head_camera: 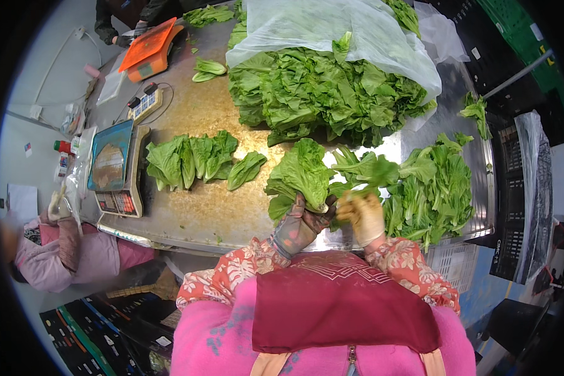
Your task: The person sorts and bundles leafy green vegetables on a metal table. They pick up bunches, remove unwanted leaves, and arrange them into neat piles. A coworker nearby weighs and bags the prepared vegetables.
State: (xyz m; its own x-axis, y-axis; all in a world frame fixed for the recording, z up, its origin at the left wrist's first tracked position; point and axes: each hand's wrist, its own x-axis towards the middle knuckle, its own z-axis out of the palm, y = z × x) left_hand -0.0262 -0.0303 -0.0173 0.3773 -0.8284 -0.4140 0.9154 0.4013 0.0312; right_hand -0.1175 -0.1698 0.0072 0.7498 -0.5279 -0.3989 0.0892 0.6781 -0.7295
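My left hand (301,230), in a dirty grey glove, holds a head of leafy lettuce (305,171) by its cut base, leaves pointing away from me. Close at its right, my right hand (363,214) wears a pale yellowish glove; a blurred green leaf (380,171) is at its fingers, and whether they grip it is unclear. Loose leaves (432,188) lie heaped to the right. Trimmed lettuce heads (190,160) rest in a row on the left, with a smaller head (246,170) beside them. Beyond my hands a large lettuce pile (324,94) lies partly under a translucent sheet (333,28).
A digital scale (117,169) stands at the left of the metal table (192,218), near a power strip (145,104) and an orange scale (150,51). Co-workers are at the left (75,254) and far side (127,19). Black crates (510,188) stand beyond the right edge.
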